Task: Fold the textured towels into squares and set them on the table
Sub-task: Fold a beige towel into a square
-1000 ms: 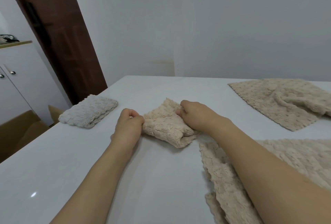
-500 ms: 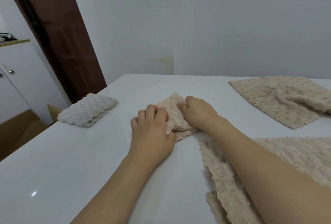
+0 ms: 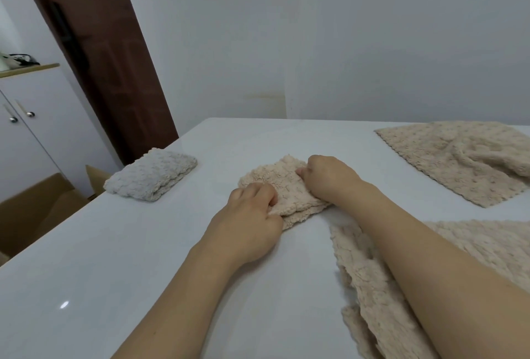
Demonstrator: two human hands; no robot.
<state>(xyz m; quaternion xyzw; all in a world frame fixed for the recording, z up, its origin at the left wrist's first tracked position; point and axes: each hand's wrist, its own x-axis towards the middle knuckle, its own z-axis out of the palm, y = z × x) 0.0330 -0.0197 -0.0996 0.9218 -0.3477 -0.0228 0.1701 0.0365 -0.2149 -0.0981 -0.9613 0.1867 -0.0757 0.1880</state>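
Note:
A small folded beige towel lies at the middle of the white table. My left hand grips its near left edge with curled fingers. My right hand holds its right side, fingers curled into the cloth. A folded grey-white towel sits on the table to the left. An unfolded beige towel lies under my right forearm. Another beige towel is spread, partly rumpled, at the far right.
The table's left edge runs diagonally, with a cardboard box on the floor beyond it. A white cabinet and a dark brown door stand at the left. A white wall backs the table.
My left hand moved right from beside the beige towel onto its near edge and now grips it. The towel has been pressed into a smaller, flatter fold. My right hand stayed in place.

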